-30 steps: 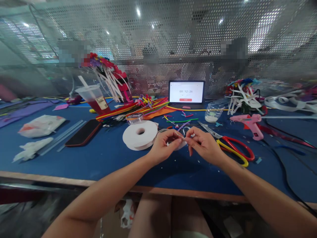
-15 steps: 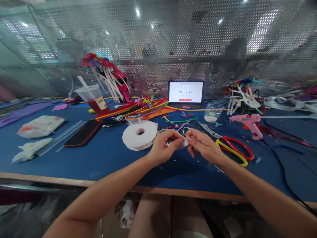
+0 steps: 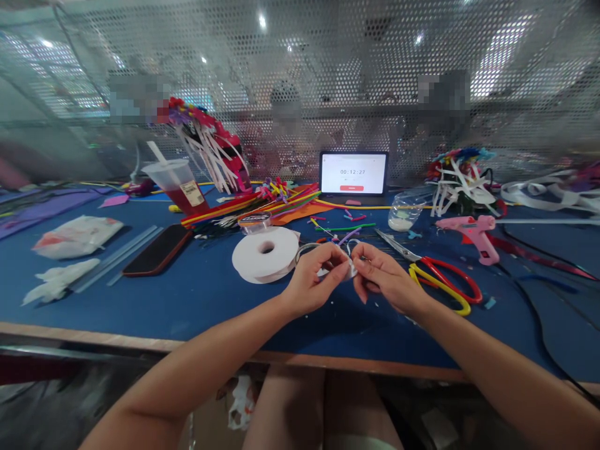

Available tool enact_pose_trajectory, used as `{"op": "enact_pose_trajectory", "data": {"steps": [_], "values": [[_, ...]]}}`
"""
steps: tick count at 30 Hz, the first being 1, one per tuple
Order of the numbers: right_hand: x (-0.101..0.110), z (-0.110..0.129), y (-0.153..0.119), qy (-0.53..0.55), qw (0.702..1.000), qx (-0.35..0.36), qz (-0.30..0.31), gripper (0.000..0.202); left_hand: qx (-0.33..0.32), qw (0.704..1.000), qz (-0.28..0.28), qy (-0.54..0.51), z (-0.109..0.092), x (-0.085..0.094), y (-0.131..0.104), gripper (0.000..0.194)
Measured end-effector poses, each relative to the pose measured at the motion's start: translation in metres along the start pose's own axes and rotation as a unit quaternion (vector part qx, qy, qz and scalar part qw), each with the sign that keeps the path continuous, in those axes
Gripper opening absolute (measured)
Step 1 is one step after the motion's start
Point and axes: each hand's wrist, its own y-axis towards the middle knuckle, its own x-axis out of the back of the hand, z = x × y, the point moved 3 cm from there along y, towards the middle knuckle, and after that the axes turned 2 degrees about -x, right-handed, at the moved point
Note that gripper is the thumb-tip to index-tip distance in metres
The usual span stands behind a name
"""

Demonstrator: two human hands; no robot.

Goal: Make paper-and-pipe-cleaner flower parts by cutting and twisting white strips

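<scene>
Both my hands meet over the blue table, fingers pinched. My left hand (image 3: 315, 275) grips a piece of white ribbon (image 3: 351, 270), largely covered by the fingers. From the other side my right hand (image 3: 385, 275) pinches the same ribbon at its right end. A thin pale loop rises just above the fingertips. Left of my left hand lies a wide roll of white ribbon (image 3: 249, 261). Red-and-yellow-handled scissors (image 3: 434, 272) rest beside my right hand, blades pointing away to the left.
Pipe cleaners (image 3: 234, 209) are heaped behind the roll. A drink cup (image 3: 180, 187), phone (image 3: 158, 251) and plastic bag (image 3: 77, 236) stand or lie leftward. A tablet (image 3: 353, 175) stands at the back. To the right are a clear plastic cup (image 3: 404, 215) and pink glue gun (image 3: 479, 236).
The fingertips have shifted very slightly on the white ribbon, and less of it shows between them. The whole view has moved a little; the things on the table have stayed put.
</scene>
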Motion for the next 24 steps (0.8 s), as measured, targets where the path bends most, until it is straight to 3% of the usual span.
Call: {"op": "enact_pose_trajectory", "data": {"steps": [4, 14, 24], "values": [[-0.001, -0.002, 0.001, -0.006, 1.0, 0.008, 0.015, 0.021, 0.006, 1.0, -0.013, -0.009, 0.001, -0.001, 0.0, 0.012], [0.003, 0.0, -0.002, -0.06, 0.997, 0.007, 0.04, 0.02, 0.049, 0.985, -0.028, -0.166, 0.009, -0.003, 0.002, 0.017], [0.008, 0.006, -0.004, -0.271, 0.959, 0.056, -0.06, 0.014, 0.053, 0.986, -0.086, -0.135, 0.01, 0.0, 0.002, 0.016]]}}
